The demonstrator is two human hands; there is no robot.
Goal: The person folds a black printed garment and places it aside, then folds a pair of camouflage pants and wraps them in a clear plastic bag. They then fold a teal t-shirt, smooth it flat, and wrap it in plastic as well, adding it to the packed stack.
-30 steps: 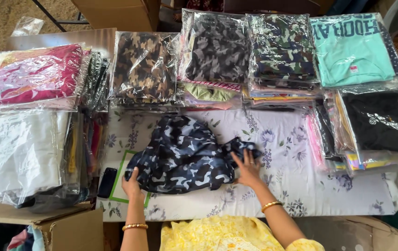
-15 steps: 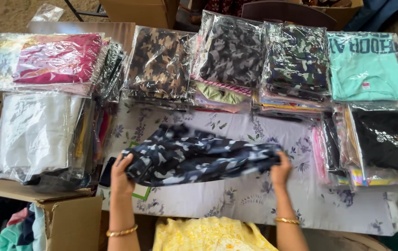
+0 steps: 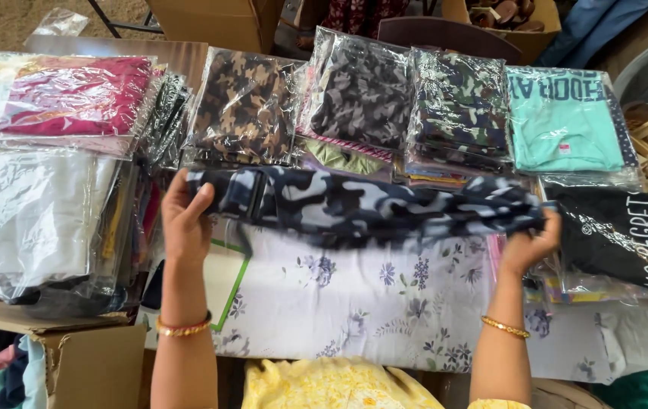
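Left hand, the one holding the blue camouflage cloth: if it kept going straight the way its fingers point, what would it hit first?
Probably the bagged brown camouflage garment. The left hand points away from the person, up the table, and that packet lies just beyond the blue camouflage cloth; depth is uncertain.

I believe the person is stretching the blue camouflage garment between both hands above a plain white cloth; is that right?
Not quite. In the head view, both the left hand and right hand hold the blue camouflage garment stretched, but the cloth beneath is white with a floral print, not plain.

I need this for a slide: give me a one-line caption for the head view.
Both hands, left hand and right hand, stretch a blue camouflage garment above a floral tablecloth.
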